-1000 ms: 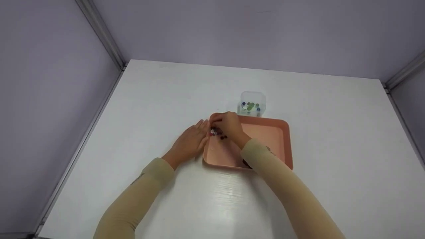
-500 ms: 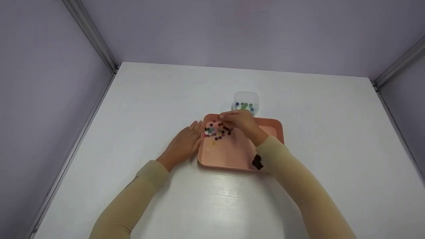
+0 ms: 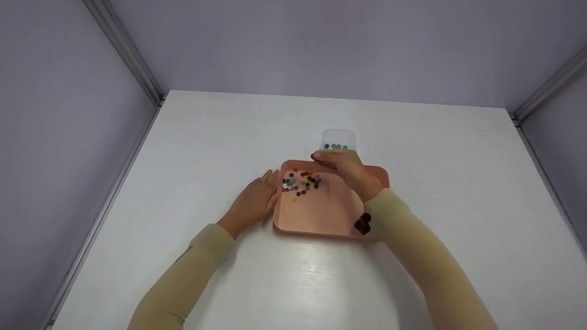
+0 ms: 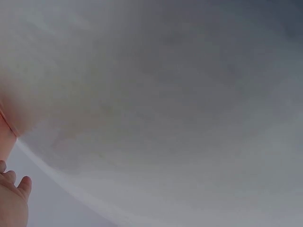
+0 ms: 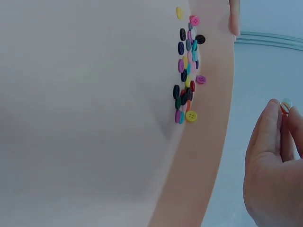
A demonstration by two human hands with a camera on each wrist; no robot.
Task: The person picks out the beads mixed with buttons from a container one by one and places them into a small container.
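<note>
A pink tray point(image 3: 337, 220) lies on the white table, with a pile of several coloured buttons point(image 3: 300, 182) in its far left corner. My right hand point(image 3: 316, 157) hovers over the tray's far rim and pinches a small glassy marble point(image 5: 285, 105) between thumb and fingertips. In the right wrist view the buttons point(image 5: 187, 71) lie against the tray wall point(image 5: 208, 142), apart from that hand point(image 5: 284, 111). My left hand point(image 3: 268, 179) lies flat on the table with straight fingers against the tray's left side. Its fingertips point(image 4: 14, 189) show beside the blurred tray wall.
A small clear container point(image 3: 338, 139) holding green and blue marbles stands just beyond the tray's far rim, right behind my right hand. Lilac walls with metal corner posts point(image 3: 124, 50) enclose the white table point(image 3: 435, 183) on three sides.
My right hand rose off the button pile and moved right and away, toward the tray's far rim and the clear container, uncovering the buttons. The left hand stayed at the tray's side.
</note>
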